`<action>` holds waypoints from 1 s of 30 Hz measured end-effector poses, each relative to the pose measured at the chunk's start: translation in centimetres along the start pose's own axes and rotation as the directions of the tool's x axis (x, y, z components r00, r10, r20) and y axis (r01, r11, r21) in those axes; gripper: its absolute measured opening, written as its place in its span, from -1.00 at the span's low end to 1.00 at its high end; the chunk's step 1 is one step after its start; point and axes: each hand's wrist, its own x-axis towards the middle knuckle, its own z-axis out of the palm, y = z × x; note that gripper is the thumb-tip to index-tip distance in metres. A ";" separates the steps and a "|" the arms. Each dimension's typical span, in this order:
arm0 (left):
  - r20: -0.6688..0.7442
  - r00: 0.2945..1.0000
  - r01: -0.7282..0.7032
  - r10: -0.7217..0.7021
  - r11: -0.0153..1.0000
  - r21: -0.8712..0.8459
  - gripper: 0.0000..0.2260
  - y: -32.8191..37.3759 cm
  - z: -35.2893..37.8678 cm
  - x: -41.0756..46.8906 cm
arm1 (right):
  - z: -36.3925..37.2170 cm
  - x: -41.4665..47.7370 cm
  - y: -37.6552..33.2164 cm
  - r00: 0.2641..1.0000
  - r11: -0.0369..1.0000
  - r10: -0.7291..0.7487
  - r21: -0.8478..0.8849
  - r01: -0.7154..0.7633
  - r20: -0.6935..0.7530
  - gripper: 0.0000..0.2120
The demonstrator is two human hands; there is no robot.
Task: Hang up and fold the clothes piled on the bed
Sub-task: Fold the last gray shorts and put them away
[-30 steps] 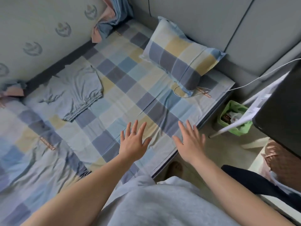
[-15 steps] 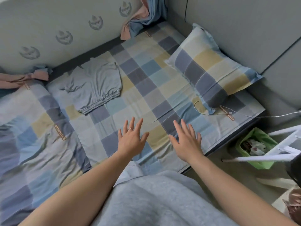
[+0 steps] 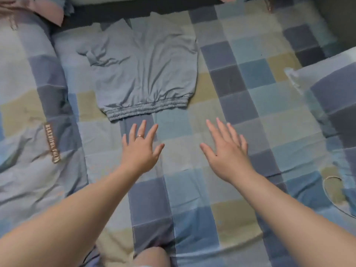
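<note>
Left hand (image 3: 139,151) palm down, fingers straight and spread, thumb out to the side; holds nothing; thin ring (image 3: 140,136) on one finger. Right hand (image 3: 226,153) much the same: flat, fingers extended and slightly fanned, nothing in it. Both hands over the checked bedsheet (image 3: 240,97), side by side with bare sheet between them; cannot tell whether the palms touch the sheet or hover just above it. Forearms bare, reaching in from the two bottom corners.

Grey-blue garment (image 3: 146,74) lies flat on the sheet beyond the left hand, apart from both hands; its gathered elastic band (image 3: 148,109) is the near edge, close to the left fingertips but not touching; far-left part creased and bunched; far edge reaches the dark strip along the far side of the bed.

Rumpled duvet (image 3: 28,170) in the same check at left, tan sewn label (image 3: 52,143) on it, lettering too blurred to read; checked pillow (image 3: 331,97) at the right edge, partly cut off; thin white cable (image 3: 333,177) loops on the sheet at lower right; pink and blue cloth (image 3: 44,8) in the top left corner, mostly out of frame; bare knee (image 3: 152,257) at bottom centre against the sheet.
</note>
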 end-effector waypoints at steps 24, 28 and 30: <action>-0.341 0.938 -0.025 0.065 0.992 0.121 -0.35 -15.5 13.1 28.9 | 22.8 37.7 -2.1 0.888 0.901 -0.381 -0.319 0.294 -0.257 -0.43; -0.350 0.935 -0.013 0.056 0.992 0.122 -0.38 -15.3 12.8 29.3 | 22.5 37.9 -2.5 0.872 0.909 -0.376 -0.305 0.283 -0.313 -0.48; -0.388 0.921 0.032 0.021 0.991 0.130 -0.42 -15.1 12.5 29.3 | 22.5 37.7 -3.3 0.872 0.926 -0.340 -0.285 0.247 -0.351 -0.50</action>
